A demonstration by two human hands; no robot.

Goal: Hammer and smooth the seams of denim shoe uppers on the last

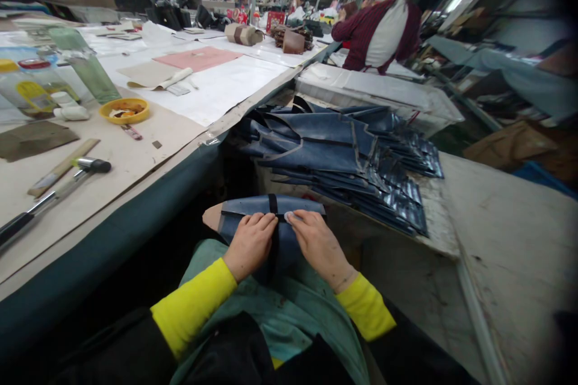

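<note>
**Dark Blue Panel (246, 204) Spans Worker's Lap (293, 304)**

The leather-like piece lies crosswise, its upper edge gently curved, a black strip (273, 202) crossing its middle and a beige end (213, 216) showing at left. A small white wad (288, 215) sits just right of the strip.

Clock read from the person's seat, 12 straight ahead. Workbench (178, 126), 9 to 12 o'clock, topped with pale sheeting. On it: hammer (53, 196) at 10, wooden strip (63, 167) just beyond; yellow dish (112, 118) at 11, holding scraps, green bottle (90, 72) just behind; pink sheet (198, 59) at 11, farther out; brown pieces (294, 42) heaped at 12. Second bench (510, 222), 1 to 3 o'clock: dark-blue pieces (332, 154) stacked at 1, overlapping.
</note>
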